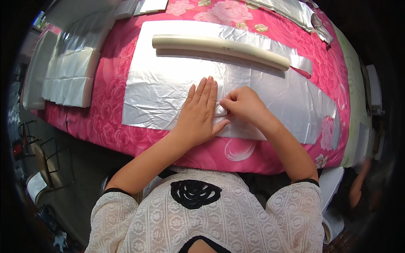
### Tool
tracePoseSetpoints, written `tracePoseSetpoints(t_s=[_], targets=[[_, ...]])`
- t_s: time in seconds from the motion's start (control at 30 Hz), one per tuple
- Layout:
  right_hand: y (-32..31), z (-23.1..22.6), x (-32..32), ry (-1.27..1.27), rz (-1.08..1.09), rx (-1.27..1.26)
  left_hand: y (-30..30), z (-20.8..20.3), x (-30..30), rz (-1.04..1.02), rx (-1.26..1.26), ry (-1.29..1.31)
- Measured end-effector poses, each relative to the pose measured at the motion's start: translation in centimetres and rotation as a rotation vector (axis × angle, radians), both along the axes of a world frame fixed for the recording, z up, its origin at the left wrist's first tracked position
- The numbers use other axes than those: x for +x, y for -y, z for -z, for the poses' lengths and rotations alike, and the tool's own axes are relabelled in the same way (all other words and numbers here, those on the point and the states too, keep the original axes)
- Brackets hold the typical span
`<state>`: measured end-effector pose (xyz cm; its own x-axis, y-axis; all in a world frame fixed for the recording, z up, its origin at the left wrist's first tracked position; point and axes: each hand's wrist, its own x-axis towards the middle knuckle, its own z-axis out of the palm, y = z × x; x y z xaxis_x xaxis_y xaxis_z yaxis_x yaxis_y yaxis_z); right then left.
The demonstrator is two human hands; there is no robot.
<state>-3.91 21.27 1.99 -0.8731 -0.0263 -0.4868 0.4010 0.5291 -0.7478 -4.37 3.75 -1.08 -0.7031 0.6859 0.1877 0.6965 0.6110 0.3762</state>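
Observation:
My left hand (200, 107) lies flat on a creased, whitish plastic sheet (156, 88), fingers stretched out and pointing away from me, thumb out to the right. Just beside it, my right hand (245, 104) is closed in a pinch at an edge of the plastic, near the middle of the spread. To the right of that edge the plastic (287, 105) continues, smoother and more see-through, with pink showing under its far right end. Beyond both hands a long cream-coloured tube (223, 47) rests across the plastic, slanting down to the right.
A pink flowered cloth (107, 90) covers the table. Stacks of folded white plastic packs (69, 76) stand at the left. More plastic sheeting (291, 14) lies at the far right edge. A chair (42, 168) is on the floor at left; another person's arm (359, 183) shows at right.

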Motion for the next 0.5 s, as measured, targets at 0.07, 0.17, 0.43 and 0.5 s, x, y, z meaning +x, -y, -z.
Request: tracePoseSetpoints(t_s=[0.07,0.17,0.43,0.5], targets=[[0.2,-0.1,0.2,-0.018,0.034,-0.001,0.0,0.6,-0.1,0.01,-0.01,-0.001],[0.3,-0.7,0.7,-0.08,-0.016,0.051,0.0,1.0,-0.1,0.02,-0.024,0.013],[0.2,-5.0,0.6,-0.281,-0.492,0.673,1.2,0.2,0.7,-0.056,0.133,-0.001],[0.4,-3.6,0.3,-0.624,-0.473,0.56,2.5,0.1,1.6,-0.069,0.392,0.114]])
